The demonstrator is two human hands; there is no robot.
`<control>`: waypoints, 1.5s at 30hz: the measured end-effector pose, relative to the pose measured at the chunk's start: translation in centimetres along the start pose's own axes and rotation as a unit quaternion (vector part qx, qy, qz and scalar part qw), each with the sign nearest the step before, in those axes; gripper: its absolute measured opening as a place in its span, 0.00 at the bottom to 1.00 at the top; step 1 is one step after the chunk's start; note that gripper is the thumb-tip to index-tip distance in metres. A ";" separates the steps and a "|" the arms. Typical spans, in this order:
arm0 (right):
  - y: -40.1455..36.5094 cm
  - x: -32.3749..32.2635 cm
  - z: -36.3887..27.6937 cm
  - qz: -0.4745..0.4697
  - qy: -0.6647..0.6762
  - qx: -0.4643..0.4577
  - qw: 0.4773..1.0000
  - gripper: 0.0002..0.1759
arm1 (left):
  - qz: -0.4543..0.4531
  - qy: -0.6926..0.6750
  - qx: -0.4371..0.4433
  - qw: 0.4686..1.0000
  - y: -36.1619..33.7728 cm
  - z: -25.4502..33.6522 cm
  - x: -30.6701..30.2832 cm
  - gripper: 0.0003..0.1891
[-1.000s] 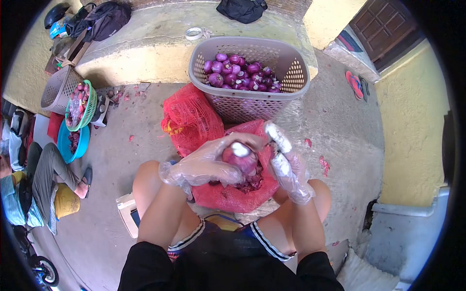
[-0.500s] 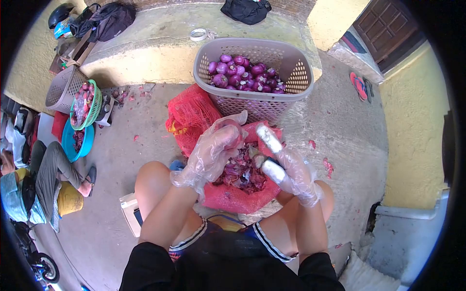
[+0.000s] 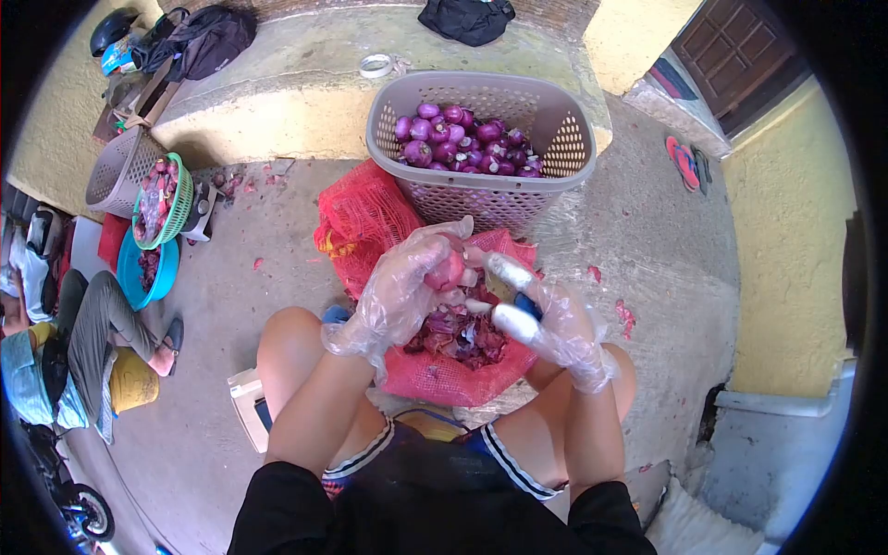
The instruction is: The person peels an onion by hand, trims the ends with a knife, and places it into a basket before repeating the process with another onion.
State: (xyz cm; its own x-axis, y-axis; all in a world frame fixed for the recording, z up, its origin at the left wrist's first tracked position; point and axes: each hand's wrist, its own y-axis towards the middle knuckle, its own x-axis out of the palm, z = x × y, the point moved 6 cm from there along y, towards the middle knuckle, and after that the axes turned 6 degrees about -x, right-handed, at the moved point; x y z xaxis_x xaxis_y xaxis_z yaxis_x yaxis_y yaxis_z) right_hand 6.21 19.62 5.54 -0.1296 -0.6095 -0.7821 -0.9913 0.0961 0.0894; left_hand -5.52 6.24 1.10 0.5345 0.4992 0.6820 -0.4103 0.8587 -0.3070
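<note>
My left hand (image 3: 393, 291), in a clear plastic glove, is closed around a reddish-purple onion (image 3: 449, 271). Close on its right is my right hand (image 3: 560, 324), also gloved, with white and silvery wrapping on the thumb and forefinger. Between those fingers shows the blue handle (image 3: 526, 305) of what looks like a small knife, mostly hidden; the wrapped forefinger reaches to the onion. Below both hands a red mesh sack (image 3: 453, 384) stands open between my knees, holding loose onion skins (image 3: 462, 338).
Beyond the sack stands a grey-brown plastic basket (image 3: 481, 190) of peeled purple onions (image 3: 472, 143). Another red mesh sack (image 3: 361, 213) leans at its left. At far left are a green basket (image 3: 180, 199), a blue basin (image 3: 166, 276) and a seated person (image 3: 111, 319). Sandals (image 3: 684, 165) lie at right.
My right hand's wrapped fingers have come closer to the onion. The onion has turned in my left hand and shows more of its surface. The blue handle has come into view.
</note>
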 end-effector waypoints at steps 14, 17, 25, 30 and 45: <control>-0.2 1.4 -0.9 -0.038 0.101 0.069 0.992 0.42 | -0.013 -0.110 -0.016 0.994 0.5 -2.4 1.0 0.27; 0.1 2.1 -1.3 0.015 0.113 -0.011 0.993 0.43 | -0.041 -0.120 0.010 0.992 0.6 -2.9 2.3 0.29; 0.2 2.2 -1.2 0.053 0.221 -0.037 0.973 0.30 | -0.133 0.008 0.046 0.990 0.1 -2.2 1.8 0.29; -0.8 5.2 1.9 0.022 0.620 0.117 0.775 0.32 | -0.007 0.039 0.140 0.989 -0.3 -2.2 2.4 0.27; -0.4 1.4 -3.4 0.052 0.202 -0.085 0.974 0.32 | 0.044 0.137 0.125 0.982 -1.0 -2.3 1.5 0.26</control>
State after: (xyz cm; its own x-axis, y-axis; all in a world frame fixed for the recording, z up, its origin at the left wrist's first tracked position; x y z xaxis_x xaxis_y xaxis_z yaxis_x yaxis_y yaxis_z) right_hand 6.31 16.06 6.48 -0.1920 -0.8671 -0.4596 -0.9572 0.0620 0.2827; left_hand -2.58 6.42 0.93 0.6534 0.6116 0.4460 -0.6140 0.7728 -0.1602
